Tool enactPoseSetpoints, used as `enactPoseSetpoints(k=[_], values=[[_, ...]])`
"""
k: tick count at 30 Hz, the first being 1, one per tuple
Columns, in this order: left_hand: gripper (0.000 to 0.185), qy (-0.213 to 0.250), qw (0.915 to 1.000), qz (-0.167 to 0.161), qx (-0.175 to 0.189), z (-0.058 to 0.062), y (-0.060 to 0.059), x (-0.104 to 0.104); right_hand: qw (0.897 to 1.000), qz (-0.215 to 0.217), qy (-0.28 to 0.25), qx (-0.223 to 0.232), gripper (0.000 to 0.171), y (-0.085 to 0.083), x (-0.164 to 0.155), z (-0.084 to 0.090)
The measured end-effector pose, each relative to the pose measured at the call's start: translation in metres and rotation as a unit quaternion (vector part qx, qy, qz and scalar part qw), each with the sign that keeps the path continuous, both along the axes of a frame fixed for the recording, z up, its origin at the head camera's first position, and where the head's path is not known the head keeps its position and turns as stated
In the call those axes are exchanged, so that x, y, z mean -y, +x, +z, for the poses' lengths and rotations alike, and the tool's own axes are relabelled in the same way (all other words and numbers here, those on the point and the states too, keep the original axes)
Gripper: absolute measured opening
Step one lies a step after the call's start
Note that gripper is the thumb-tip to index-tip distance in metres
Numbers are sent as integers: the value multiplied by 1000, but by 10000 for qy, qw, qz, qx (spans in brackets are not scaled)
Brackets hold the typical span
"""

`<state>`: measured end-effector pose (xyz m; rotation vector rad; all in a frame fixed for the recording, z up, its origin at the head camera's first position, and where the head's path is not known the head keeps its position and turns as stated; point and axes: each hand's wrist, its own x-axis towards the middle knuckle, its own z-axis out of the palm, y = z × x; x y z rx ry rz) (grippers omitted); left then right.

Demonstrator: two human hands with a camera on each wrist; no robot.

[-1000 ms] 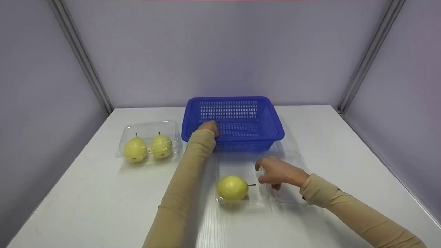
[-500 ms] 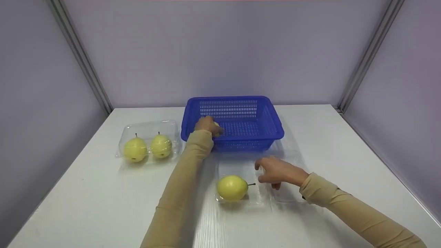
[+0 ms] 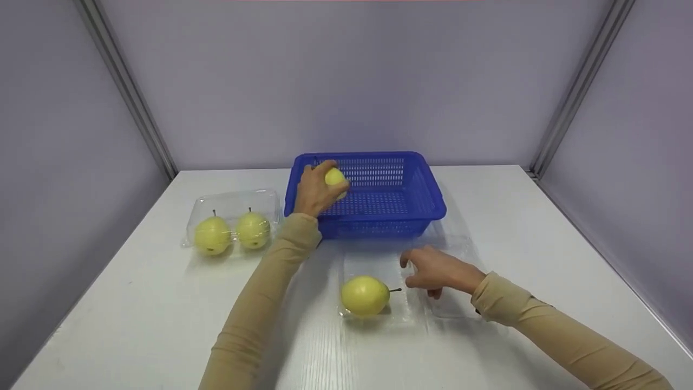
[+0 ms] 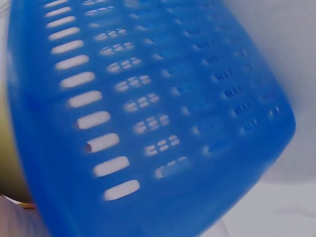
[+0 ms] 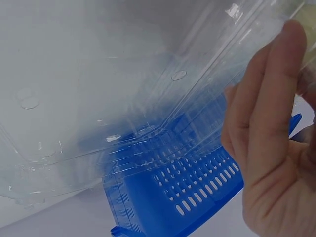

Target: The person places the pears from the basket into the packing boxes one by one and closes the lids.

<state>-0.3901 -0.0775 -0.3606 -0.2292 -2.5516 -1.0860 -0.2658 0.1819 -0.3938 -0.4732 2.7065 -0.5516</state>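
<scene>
My left hand (image 3: 316, 189) grips a yellow-green pear (image 3: 335, 177) over the left part of the blue plastic basket (image 3: 373, 219). In the left wrist view the basket's slotted wall (image 4: 163, 113) fills most of the picture, with part of the pear (image 4: 7, 153) at the left edge. My right hand (image 3: 441, 270) stays at the middle of an opened clear plastic clamshell box (image 3: 373, 262), fingers loosely bent and a gap between index finger and thumb. Its fingers overlap the box's edge in the right wrist view. Another pear (image 3: 365, 296) lies sideways in the box's left half, stem pointing right.
To the left stands a closed clear clamshell box (image 3: 230, 205) with two pears (image 3: 212, 235) inside, stems up. Grey panels (image 3: 346, 81) enclose the white table (image 3: 162, 325) at the back and sides.
My left hand has risen from low inside the basket, bringing up a pear that was mostly hidden before. The right hand and the pear in the opened box have stayed put.
</scene>
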Motion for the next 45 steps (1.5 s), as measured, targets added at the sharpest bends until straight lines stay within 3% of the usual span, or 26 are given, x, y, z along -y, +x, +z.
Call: enactPoseSetpoints(k=[4,9,12,15,18,22,28,37,45], values=[[68,30,9997,-141,-183,3,6,4,10000,53,-9,-77,41,0,-1,0],[90,545,9979,-244,-260,4,16,6,9999,112,14,-53,42,0,0,2],[94,708,9968,-297,-205,5,21,5,9999,112,15,-31,41,0,-1,3],[91,626,9965,-474,-290,5,29,5,9999,121,-9,-58,41,0,-1,3],[84,453,9939,-733,-691,3,36,5,9999,109,-19,-68,41,1,-2,3],[77,551,9860,-955,-1253,-2,45,6,9999,101,-37,-67,41,2,-5,3],[66,628,9795,-1472,-1220,-6,65,3,9999,62,-72,-38,41,3,-6,5],[65,-613,9694,-2207,-878,-18,93,-1,9998,212,-46,19,41,2,-7,6],[64,-1707,9428,-2854,-215,-28,105,-8,9996,291,-41,-12,39,3,-7,4]])
